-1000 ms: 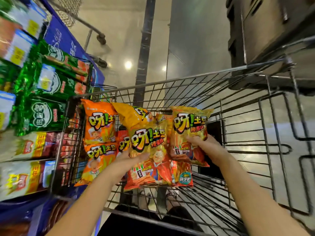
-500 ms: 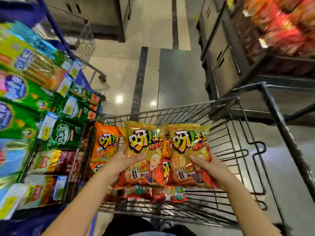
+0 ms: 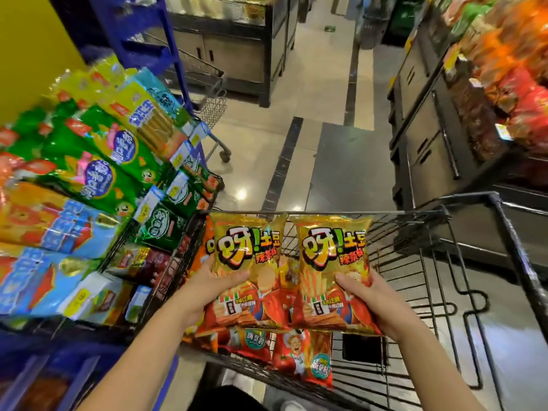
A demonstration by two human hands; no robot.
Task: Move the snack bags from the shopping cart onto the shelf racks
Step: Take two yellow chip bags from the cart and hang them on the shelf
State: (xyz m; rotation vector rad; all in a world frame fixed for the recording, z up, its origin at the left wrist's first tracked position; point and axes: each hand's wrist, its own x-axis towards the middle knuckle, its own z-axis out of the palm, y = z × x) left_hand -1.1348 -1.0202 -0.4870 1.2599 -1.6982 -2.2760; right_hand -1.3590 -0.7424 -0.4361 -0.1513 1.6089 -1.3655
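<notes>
While each thumb lies flat on the printed front of a bag, the other fingers are out of sight behind the foil.

Left hand [image 3: 213, 284]: left thumb [image 3: 234, 275] across the front of the left yellow bag [image 3: 246, 253], pinching it against the hidden fingers. The grip sits at the bag's left edge, about halfway up.

Right hand [image 3: 367, 298]: right thumb [image 3: 350, 280] on the front of the right yellow bag [image 3: 332, 253]. Same pinch, taken at the bag's right edge.

Both bags are upright with fronts to the camera, side by side. Whether their inner edges touch I cannot tell. Their red lower halves hang below the thumbs. Bare forearms reach in from the near end of the shopping cart [image 3: 415, 213]. Both bags are held above its basket, their tops level in view with its far rim.

Inside the cart, under the held bags, two red bags [image 3: 305, 360] lie on the wire floor. An orange bag [image 3: 204, 253] stands against the cart's left wall, behind the left hand. More packets show in the gap between the held bags, mostly hidden.

Just beside the cart's left wall is a shelf rack [image 3: 98, 161] packed with green, blue and yellow packs, price tags along their edges. Right of the cart, apart from it, is dark shelving [image 3: 430, 129] carrying orange and red bags, blurred. Ahead of the cart a second wire cart [image 3: 207, 84] stands on the tiled floor.
</notes>
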